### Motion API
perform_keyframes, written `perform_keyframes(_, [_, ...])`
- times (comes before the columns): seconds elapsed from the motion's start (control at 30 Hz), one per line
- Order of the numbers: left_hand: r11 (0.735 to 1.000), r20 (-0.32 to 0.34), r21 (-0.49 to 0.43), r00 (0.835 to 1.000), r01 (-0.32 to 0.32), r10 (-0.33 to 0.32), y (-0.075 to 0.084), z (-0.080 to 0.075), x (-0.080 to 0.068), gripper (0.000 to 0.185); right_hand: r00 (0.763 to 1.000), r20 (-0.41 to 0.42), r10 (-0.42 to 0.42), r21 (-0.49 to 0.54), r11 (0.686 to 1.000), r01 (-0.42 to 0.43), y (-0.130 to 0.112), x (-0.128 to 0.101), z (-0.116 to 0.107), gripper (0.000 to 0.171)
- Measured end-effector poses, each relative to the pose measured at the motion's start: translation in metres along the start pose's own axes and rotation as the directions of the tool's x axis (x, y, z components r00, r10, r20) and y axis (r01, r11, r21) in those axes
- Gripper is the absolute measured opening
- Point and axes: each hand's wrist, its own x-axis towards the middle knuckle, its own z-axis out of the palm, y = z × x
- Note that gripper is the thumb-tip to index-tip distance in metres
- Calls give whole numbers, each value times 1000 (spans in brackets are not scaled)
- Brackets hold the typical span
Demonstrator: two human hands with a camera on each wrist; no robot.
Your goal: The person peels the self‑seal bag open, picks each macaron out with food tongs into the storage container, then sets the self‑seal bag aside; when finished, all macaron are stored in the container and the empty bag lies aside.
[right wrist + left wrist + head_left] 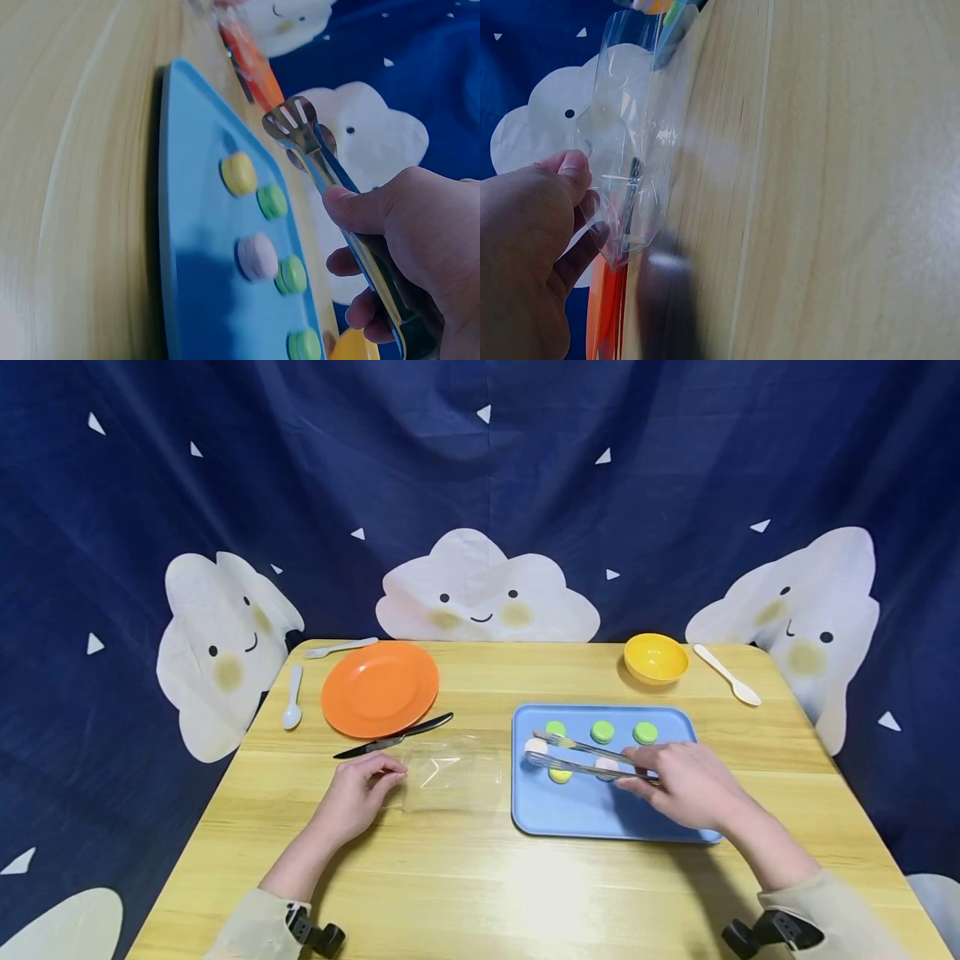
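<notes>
The right hand (686,785) was curled round the handles of a pair of metal tongs (581,756), whose tips reached out over the left part of the blue tray (600,814). In the head view a white macaron (536,747) sat between or just at the tong tips; whether it was truly clamped and lifted, or still resting on the tray, could not be told. The right wrist view showed the tong tips (291,120) raised above the tray with no macaron plainly visible in them.

The left hand (360,789) pinched the near edge of a clear plastic bag (450,772) lying on the wooden surface (480,877) just left of the tray. In the left wrist view the fingers (574,176) held that edge up, so the bag (626,150) looked partly opened. It appeared to hold nothing.

On the tray lay 3 green macarons (602,732) in the back row, a yellow macaron (559,775) under the tongs, and a pale one (606,766) partly hidden beside it.

By my judgement the work was at its start: no macaron had reached the bag, 1 was perhaps being taken, and the others were untouched.

An orange plate (380,687), black knife (393,741), yellow bowl (656,657) and white cutlery lay further back.
</notes>
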Motion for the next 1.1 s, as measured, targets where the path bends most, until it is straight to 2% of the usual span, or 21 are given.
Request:
perform_keyframes(0.07, [1000, 2, -1, 1000, 4, -4, 1, 0, 0, 12, 1000, -11, 6, 7, 1000, -5, 5, -7, -3, 13])
perform_keyframes(0.23, [1000, 14, -2, 1000, 9, -9, 1, -1, 0, 11, 999, -51, 8, 7, 1000, -7, 17, -28, -10, 32])
perform_keyframes(0.6, [1000, 9, 5, 1000, -2, 2, 1, -1, 0, 13, 988, -142, 57, -47, 997, -65, 41, -73, -24, 27])
perform_keyframes(0.93, [1000, 20, -2, 1000, 13, -12, 3, -1, 1, 12, 985, -153, 77, -85, 992, -91, 61, -103, -28, 30])
perform_keyframes(1.1, [1000, 22, 2, 1000, 22, -22, 4, 0, 1, 12, 984, -137, 116, -97, 987, -130, 68, -115, -24, 26])
